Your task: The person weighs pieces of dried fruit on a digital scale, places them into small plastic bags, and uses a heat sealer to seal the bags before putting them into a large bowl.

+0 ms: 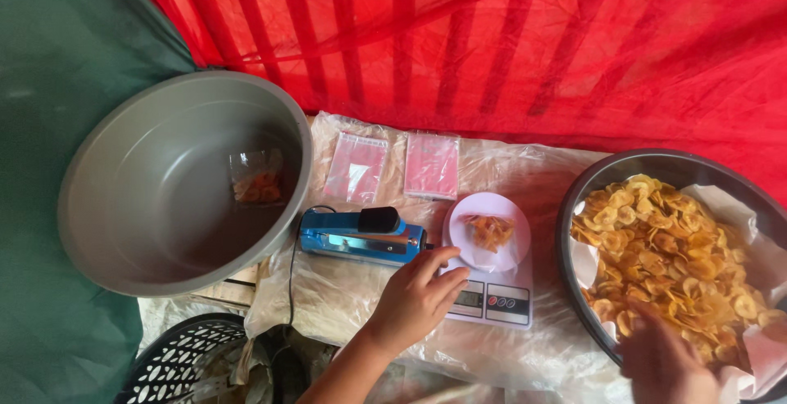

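Your left hand (416, 296) is resting at the near edge of the white kitchen scale (490, 277), fingers loosely curled and together, fingertips touching the scale beside its small display, gripping nothing. A small clear bag of chips (490, 231) is sitting on the round weighing plate, just beyond your fingers.

Your right hand (666, 361) is blurring at the bottom right, hovering over the near rim of the big dark pan (574, 199) heaped with golden chips (668, 252) on white paper; I cannot tell whether it is open or pinching anything.

Just left of the scale, the blue heat sealer (361, 236) with its black knob is lying across the clear plastic sheet (525, 170), its black cord trailing down toward you. Behind it, two flat empty clear pouches (357, 166) (432, 165) are lying side by side against the red striped tarp (525, 43).

Far left, the large grey basin (123, 199) is tilting toward you, with one filled chip bag (257, 176) inside it. A black perforated basket (176, 363) is showing at the bottom left, below the basin, and green cloth (57, 68) is covering the left edge.
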